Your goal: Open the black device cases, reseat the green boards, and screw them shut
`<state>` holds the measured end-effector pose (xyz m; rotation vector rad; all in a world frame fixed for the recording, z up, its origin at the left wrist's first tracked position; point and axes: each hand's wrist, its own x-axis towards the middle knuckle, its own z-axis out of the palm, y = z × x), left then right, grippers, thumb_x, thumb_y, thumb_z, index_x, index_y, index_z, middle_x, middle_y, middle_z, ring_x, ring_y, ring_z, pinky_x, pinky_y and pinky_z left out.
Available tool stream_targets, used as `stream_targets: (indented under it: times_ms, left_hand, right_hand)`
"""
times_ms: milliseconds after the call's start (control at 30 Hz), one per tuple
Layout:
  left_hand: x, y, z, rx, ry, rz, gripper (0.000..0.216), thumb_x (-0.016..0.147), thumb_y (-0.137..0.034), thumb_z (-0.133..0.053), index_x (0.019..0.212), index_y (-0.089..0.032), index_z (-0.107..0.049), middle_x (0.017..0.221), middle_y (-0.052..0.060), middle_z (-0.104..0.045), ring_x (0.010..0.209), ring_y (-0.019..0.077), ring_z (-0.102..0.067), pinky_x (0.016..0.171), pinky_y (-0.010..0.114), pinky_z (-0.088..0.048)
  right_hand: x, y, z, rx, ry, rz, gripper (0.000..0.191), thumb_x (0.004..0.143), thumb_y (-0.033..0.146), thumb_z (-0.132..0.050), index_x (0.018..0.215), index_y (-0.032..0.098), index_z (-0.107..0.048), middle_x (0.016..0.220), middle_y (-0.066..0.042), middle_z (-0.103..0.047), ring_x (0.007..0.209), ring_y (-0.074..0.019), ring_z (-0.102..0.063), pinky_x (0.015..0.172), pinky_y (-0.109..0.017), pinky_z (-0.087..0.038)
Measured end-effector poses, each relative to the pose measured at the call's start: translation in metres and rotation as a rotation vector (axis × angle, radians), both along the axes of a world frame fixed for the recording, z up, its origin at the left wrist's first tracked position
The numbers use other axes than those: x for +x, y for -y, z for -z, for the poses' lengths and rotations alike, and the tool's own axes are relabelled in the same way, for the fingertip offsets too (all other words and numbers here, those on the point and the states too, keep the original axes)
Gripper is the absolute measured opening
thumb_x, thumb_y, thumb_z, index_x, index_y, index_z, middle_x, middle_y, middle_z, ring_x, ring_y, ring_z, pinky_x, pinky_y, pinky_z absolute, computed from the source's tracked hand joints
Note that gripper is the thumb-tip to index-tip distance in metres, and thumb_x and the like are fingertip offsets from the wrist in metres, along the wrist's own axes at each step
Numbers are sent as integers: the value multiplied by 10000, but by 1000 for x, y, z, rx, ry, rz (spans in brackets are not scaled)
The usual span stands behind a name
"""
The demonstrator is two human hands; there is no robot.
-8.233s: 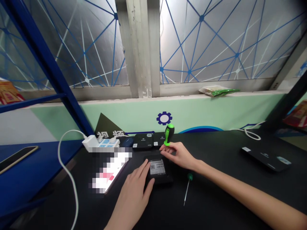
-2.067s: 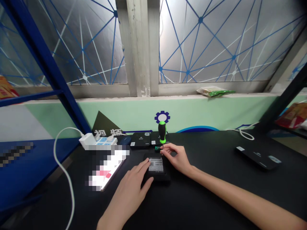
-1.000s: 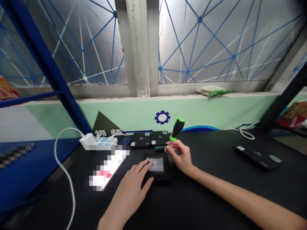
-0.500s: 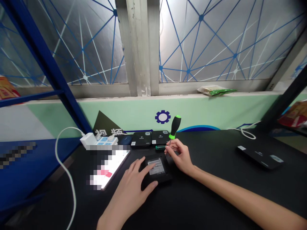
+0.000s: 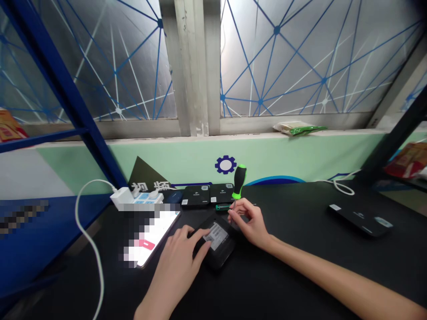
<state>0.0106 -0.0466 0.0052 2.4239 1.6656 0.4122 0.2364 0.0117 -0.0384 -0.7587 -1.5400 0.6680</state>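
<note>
A small black box (image 5: 218,243) with a white label lies turned at an angle on the black table (image 5: 300,249). My left hand (image 5: 180,258) rests on the box's left side, fingers spread over it. My right hand (image 5: 248,220) pinches the shaft of a screwdriver with a black and green handle (image 5: 239,181); the screwdriver stands nearly upright with its tip at the box's far right corner. A smaller green-handled screwdriver (image 5: 223,206) lies on the table just behind the box.
Two black boxes (image 5: 208,194) sit against the wall, beside a white power strip (image 5: 138,198) with a white cable (image 5: 87,240). A phone (image 5: 150,235) lies to the left. Another flat black device (image 5: 360,218) rests at right. A blue shelf frame (image 5: 63,89) stands on the left.
My left hand has rotated the black box so it now lies at an angle. The screwdriver in my right hand has tilted back to nearly upright over the box's corner.
</note>
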Motion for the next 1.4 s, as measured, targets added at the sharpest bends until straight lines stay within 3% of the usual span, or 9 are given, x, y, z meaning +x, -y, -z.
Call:
stream_targets:
  times_ms: [333, 400, 467, 533, 633, 867, 1033, 1167, 1400]
  left_hand:
    - [6, 3, -17, -72, 92, -42, 370, 1012, -402, -389, 947, -268, -728, 825, 14, -665, 772, 212, -651, 711, 297, -474]
    - [7, 3, -15, -70, 89, -44, 330, 997, -405, -412, 1040, -270, -711, 903, 22, -684, 838, 224, -666, 743, 308, -489]
    - [5, 2, -10, -33, 81, -51, 355, 984, -415, -433, 1225, -261, -643, 1135, 58, -671, 1030, 256, -650, 859, 349, -497]
    - [3, 1, -2, -8, 70, -48, 469, 977, -443, -448, 1391, -238, -525, 1373, 91, -572, 1219, 281, -572, 983, 392, -465]
    - [-1, 1, 6, -53, 52, -20, 612, 979, -509, -438, 1511, -213, -379, 1539, 100, -422, 1383, 295, -431, 1097, 434, -391]
    - [-3, 3, 5, -141, 17, -11, 661, 977, -559, -422, 1527, -197, -369, 1583, 78, -353, 1436, 298, -358, 1140, 459, -358]
    - [-4, 3, 7, -135, 5, -7, 664, 976, -567, -427, 1536, -218, -352, 1592, 65, -337, 1438, 294, -356, 1143, 455, -354]
    - [-3, 3, 6, -142, -9, 0, 692, 968, -566, -440, 1548, -207, -325, 1596, 69, -323, 1441, 303, -348, 1140, 473, -355]
    - [-1, 2, 2, -165, -8, 9, 698, 967, -576, -438, 1550, -209, -324, 1595, 75, -323, 1442, 312, -344, 1142, 483, -344]
  right_hand:
    - [0, -1, -2, 28, 100, 26, 126, 964, 331, -586, 954, 207, -571, 718, -16, -678, 624, -163, -661, 619, -276, -545]
    - [0, -2, -1, 34, 119, 35, 129, 967, 335, -582, 961, 206, -574, 729, -20, -682, 636, -165, -662, 632, -280, -547]
    - [0, -3, 0, 36, 132, 44, 124, 967, 332, -581, 961, 208, -579, 741, -24, -687, 647, -169, -662, 651, -288, -549]
    - [0, -3, 0, 30, 145, 46, 119, 967, 330, -582, 956, 212, -584, 757, -31, -693, 662, -176, -664, 668, -299, -552]
    - [0, -3, 0, 14, 163, 37, 139, 967, 353, -580, 954, 214, -590, 769, -41, -699, 671, -185, -669, 671, -307, -559]
    - [-1, -5, 0, -12, 157, 15, 154, 976, 364, -567, 988, 212, -581, 763, -30, -688, 665, -177, -671, 663, -291, -550]
    - [1, -4, -1, 22, 184, -22, 213, 1023, 351, -468, 974, 204, -615, 879, -66, -718, 810, -195, -702, 723, -303, -554]
    - [2, -3, -1, 38, 194, -16, 223, 1019, 352, -479, 934, 202, -621, 855, -69, -725, 846, -210, -716, 733, -309, -561]
    - [-1, -5, 1, 12, 126, 38, 130, 960, 347, -591, 972, 217, -596, 757, -31, -721, 671, -187, -701, 673, -303, -576]
